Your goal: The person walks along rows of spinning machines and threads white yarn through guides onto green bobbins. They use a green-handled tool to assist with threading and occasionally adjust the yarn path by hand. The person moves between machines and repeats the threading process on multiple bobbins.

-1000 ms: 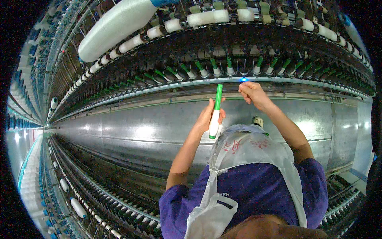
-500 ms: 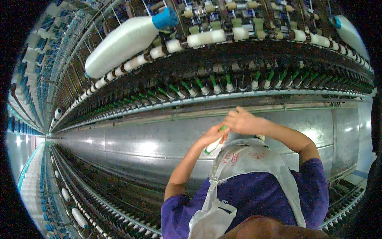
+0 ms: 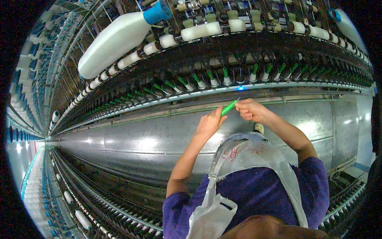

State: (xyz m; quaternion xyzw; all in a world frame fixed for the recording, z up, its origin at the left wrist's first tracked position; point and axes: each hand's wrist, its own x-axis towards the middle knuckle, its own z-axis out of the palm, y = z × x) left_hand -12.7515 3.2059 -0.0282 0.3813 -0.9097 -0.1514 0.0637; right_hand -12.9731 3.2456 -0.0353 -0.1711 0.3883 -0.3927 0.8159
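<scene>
My left hand (image 3: 209, 122) grips the lower end of a green bobbin tube (image 3: 229, 107) that slants up to the right. My right hand (image 3: 250, 110) is closed around its upper tip. Both hands hover just below the long row of green spindles (image 3: 223, 78) on the spinning frame, under a small blue light (image 3: 240, 88). The white yarn part of the bobbin is hidden inside my left hand.
A large white roving bobbin with a blue cap (image 3: 119, 38) hangs overhead at the left, another one (image 3: 348, 26) at the far right. A shiny metal panel (image 3: 131, 139) runs below the spindle rail. I wear a white apron (image 3: 246, 159) over purple sleeves.
The green bobbin stood upright a second ago and now lies slanted between both hands. My right hand came down from the spindle rail onto its tip.
</scene>
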